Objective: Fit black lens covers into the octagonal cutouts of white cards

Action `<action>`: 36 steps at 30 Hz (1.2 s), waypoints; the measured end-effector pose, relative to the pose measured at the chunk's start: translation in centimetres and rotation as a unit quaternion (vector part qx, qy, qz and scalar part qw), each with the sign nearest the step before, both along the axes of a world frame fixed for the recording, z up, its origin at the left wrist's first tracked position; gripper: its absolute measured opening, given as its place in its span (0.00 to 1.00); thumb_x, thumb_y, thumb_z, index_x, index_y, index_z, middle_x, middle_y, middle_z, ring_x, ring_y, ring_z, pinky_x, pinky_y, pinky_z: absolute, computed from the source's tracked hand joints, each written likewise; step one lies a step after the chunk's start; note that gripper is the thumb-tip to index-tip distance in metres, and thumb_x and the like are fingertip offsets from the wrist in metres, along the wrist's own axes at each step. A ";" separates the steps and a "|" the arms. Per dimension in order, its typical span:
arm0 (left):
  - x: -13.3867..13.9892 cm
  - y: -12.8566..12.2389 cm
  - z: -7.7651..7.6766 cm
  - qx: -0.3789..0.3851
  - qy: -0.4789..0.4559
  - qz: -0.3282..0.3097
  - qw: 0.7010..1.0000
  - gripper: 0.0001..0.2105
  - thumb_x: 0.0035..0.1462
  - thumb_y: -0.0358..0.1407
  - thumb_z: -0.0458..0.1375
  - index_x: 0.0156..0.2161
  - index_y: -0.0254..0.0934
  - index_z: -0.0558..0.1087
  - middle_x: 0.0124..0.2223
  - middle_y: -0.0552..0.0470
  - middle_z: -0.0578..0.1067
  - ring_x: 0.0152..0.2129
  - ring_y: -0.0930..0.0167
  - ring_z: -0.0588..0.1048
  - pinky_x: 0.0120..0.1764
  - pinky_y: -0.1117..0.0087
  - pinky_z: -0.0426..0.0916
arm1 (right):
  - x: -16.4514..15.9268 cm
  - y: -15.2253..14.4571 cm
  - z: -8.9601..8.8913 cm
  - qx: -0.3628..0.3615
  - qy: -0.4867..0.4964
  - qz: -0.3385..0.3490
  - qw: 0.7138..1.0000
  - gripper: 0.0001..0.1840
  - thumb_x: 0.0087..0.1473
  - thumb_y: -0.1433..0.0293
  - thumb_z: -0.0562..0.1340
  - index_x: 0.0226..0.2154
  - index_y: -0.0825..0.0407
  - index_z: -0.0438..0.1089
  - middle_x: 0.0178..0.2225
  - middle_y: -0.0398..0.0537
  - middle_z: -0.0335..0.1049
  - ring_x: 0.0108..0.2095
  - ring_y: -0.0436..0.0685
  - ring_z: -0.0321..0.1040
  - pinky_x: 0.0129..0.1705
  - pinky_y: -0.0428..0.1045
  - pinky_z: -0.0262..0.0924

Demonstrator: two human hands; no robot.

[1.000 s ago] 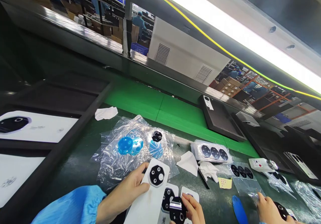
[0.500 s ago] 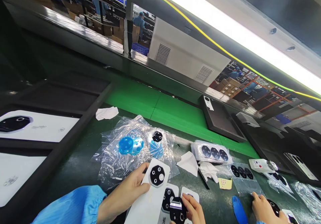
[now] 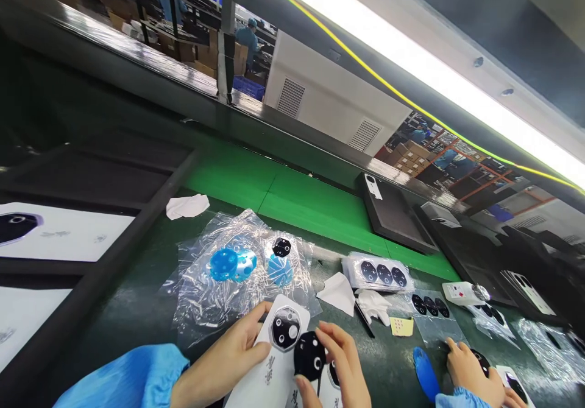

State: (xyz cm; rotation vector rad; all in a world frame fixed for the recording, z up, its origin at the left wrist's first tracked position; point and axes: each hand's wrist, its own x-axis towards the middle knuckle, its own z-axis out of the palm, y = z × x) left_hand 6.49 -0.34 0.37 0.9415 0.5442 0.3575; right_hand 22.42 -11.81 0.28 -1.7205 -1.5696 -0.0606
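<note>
Left hand (image 3: 235, 354) gripped a flat white rectangular panel (image 3: 256, 380); right hand (image 3: 346, 365) pinched a round black perforated disc (image 3: 307, 354) near its edge.

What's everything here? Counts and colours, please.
Panels: several, white, lower centre and sides
Loose disc: one, black, lower centre
Plastic film: several, clear, centre
Blue discs: about three, blue, on film
Scraps: three, white, left and centre
Disc packs: several, black, right
Bottle: one, white, right
Note: one, yellow, right
Oval: one, blue, lower right
Trays: several, black, both sides
Co-worker's hand: at least one, blue-sleeved, lower right
Left hand: one, blue-sleeved, holding panel
Right hand: one, sleeve unseen, holding disc
</note>
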 end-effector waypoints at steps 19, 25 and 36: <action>-0.1 -0.3 0.3 0.003 -0.004 -0.032 0.999 0.24 0.44 0.36 0.55 0.49 0.35 0.59 0.33 0.53 0.74 0.27 0.72 0.70 0.27 0.76 0.61 | -0.2 2.8 -0.3 -0.027 -0.041 0.076 0.996 0.20 0.56 0.65 0.60 0.51 0.48 0.63 0.48 0.55 0.64 0.48 0.64 0.64 0.45 0.59 0.66; 0.1 -0.2 0.4 -0.008 -0.002 -0.032 0.999 0.24 0.45 0.36 0.55 0.49 0.35 0.58 0.33 0.53 0.74 0.26 0.72 0.70 0.27 0.75 0.61 | -0.1 2.9 -0.1 -0.044 -0.032 0.089 0.995 0.24 0.52 0.70 0.63 0.52 0.47 0.62 0.48 0.56 0.64 0.48 0.64 0.65 0.45 0.58 0.67; 0.1 -0.4 -0.3 -0.020 -0.010 -0.016 1.000 0.23 0.46 0.37 0.58 0.49 0.37 0.63 0.33 0.54 0.73 0.24 0.73 0.71 0.25 0.76 0.61 | 0.3 2.9 0.1 -0.062 -0.037 0.091 0.993 0.27 0.48 0.74 0.64 0.52 0.48 0.62 0.47 0.56 0.64 0.48 0.64 0.66 0.46 0.57 0.68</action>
